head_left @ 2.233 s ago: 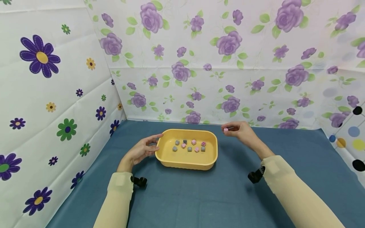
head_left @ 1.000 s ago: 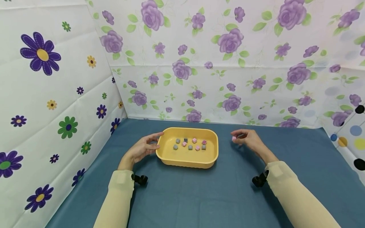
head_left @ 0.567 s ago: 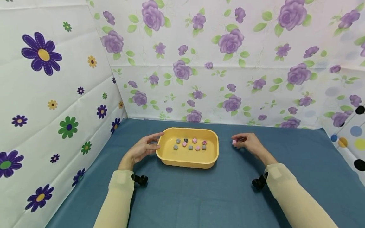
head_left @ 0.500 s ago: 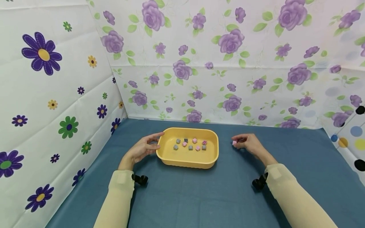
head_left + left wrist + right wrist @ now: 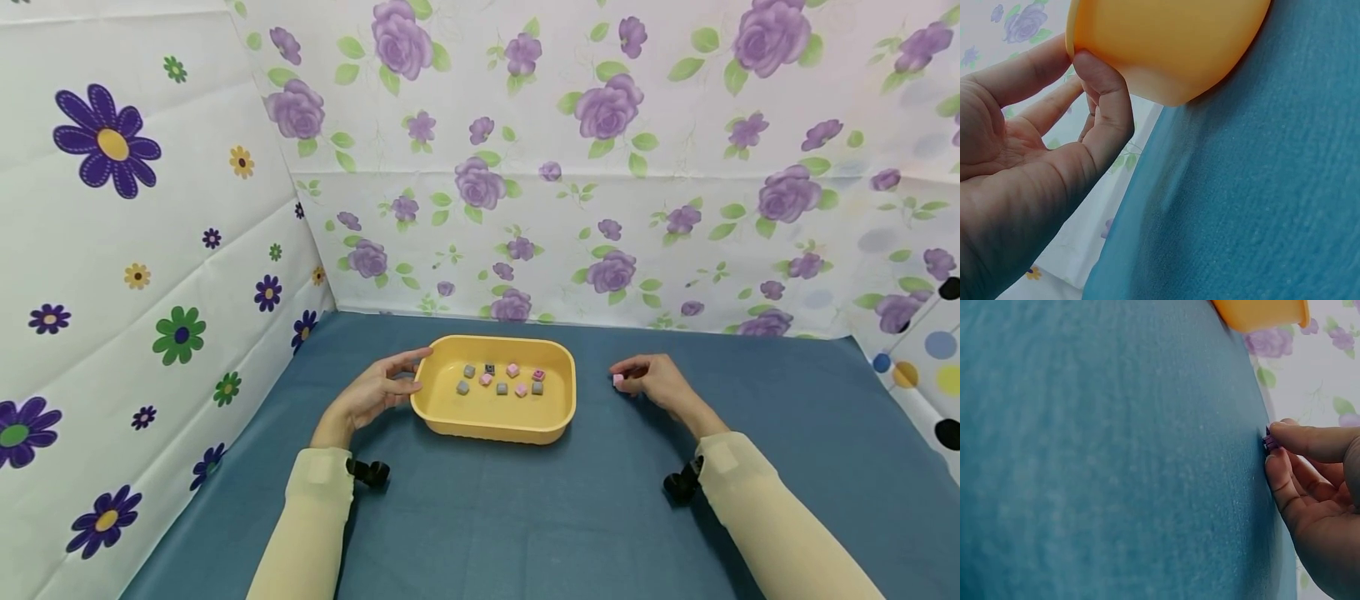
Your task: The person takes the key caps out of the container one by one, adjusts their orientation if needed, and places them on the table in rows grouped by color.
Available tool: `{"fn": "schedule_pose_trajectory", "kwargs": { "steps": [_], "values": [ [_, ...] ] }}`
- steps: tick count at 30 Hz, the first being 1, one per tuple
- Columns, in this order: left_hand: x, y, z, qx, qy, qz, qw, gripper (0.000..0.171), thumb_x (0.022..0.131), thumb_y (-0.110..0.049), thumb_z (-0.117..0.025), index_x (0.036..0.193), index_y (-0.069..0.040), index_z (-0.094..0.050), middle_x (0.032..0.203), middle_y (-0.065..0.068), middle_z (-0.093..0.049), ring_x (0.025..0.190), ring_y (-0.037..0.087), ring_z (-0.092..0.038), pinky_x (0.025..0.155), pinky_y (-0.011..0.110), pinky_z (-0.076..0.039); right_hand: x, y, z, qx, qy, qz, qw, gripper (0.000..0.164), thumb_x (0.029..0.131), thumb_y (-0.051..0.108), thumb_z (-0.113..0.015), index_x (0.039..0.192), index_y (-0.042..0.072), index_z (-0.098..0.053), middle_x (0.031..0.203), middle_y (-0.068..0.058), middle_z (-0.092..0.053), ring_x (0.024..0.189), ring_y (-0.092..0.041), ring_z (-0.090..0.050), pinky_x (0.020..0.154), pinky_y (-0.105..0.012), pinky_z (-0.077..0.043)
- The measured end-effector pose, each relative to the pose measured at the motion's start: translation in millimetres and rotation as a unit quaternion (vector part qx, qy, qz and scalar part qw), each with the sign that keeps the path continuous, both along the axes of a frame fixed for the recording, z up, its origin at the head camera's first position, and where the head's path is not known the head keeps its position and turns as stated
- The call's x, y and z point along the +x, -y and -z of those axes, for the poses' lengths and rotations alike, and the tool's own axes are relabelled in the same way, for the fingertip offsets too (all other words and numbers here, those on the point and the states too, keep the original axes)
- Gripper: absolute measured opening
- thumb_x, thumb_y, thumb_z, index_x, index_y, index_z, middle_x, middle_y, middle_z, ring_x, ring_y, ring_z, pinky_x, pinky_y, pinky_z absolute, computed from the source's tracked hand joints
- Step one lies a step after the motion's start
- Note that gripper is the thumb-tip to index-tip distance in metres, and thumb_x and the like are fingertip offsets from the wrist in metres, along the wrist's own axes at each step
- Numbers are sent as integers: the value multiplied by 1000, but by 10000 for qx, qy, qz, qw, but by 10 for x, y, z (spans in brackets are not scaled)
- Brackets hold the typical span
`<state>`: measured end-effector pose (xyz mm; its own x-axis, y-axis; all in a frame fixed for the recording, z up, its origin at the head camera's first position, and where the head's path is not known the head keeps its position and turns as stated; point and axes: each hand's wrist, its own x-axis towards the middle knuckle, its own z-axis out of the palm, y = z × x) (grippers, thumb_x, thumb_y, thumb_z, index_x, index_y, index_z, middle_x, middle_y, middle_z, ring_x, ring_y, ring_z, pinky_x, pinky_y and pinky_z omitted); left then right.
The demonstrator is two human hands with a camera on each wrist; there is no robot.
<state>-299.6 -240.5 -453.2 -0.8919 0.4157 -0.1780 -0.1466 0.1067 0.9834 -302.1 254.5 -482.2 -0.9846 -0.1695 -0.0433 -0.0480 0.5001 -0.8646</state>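
My left hand [image 5: 372, 392] holds the left end of a shallow yellow plastic tray [image 5: 491, 432], with thumb and fingertips at its rim; the left wrist view shows the thumb [image 5: 1100, 81] bent against the outer wall. Several small pink and grey cubes lie spread inside, among them a pink cube [image 5: 512, 370] and a grey cube [image 5: 502, 389]. To the right of the tray, my right hand [image 5: 660, 385] pinches another small pink cube [image 5: 617, 380] between thumb and finger, low over the cloth. In the right wrist view this notched cube [image 5: 1270, 442] looks purple.
A blue cloth [image 5: 480, 517] covers the table. White flowered sheets [image 5: 525, 208] hang behind and at the left [image 5: 187, 275], close beyond the table's edges. Dotted fabric [image 5: 922, 367] stands at the right.
My right hand has moved from high near the back edge, right and down toward the cloth, with the pink cube still pinched. The left hand and the tray have stayed in place.
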Motion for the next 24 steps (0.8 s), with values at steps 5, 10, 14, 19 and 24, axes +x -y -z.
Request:
{"fn": "schedule_pose_trajectory", "kwargs": {
  "steps": [5,10,14,19,24],
  "values": [
    [-2,2,2,-6,-7,-1,10000,66,102,-2,-64,163,-14,-39,136,19,-43,104,22,-64,86,31,-58,-7,-8,17,83,-27,39,10000,30,98,9,-74,123,-5,-72,106,-19,-67,82,-24,-64,72,-35,-51],
    [0,3,6,-6,-24,17,10000,66,102,-2,-64,163,-14,-39,134,18,-43,102,20,-63,87,32,-58,-11,-16,29,99,-75,3,9999,29,96,6,-74,122,-6,-72,101,-18,-66,79,-24,-60,69,-34,-50],
    [0,4,8,5,-44,27,10000,67,102,-2,-64,163,-13,-38,133,17,-44,101,19,-64,88,32,-58,-9,-15,29,130,-74,4,9999,28,96,4,-74,122,-6,-72,99,-15,-66,79,-24,-59,69,-34,-50],
    [1,6,10,11,-23,5,10000,67,102,-3,-64,163,-13,-38,133,16,-43,100,19,-65,87,31,-59,-12,-20,42,146,-66,-45,9999,28,96,4,-74,122,-5,-72,98,-15,-66,79,-24,-59,69,-34,-51],
    [1,2,11,8,-4,-19,10000,67,102,-2,-64,163,-14,-39,132,16,-43,101,19,-66,86,30,-59,-11,-56,35,116,-92,-145,9998,31,95,1,-73,125,-5,-71,101,-17,-67,81,-26,-61,71,-35,-53]
  ]
}}
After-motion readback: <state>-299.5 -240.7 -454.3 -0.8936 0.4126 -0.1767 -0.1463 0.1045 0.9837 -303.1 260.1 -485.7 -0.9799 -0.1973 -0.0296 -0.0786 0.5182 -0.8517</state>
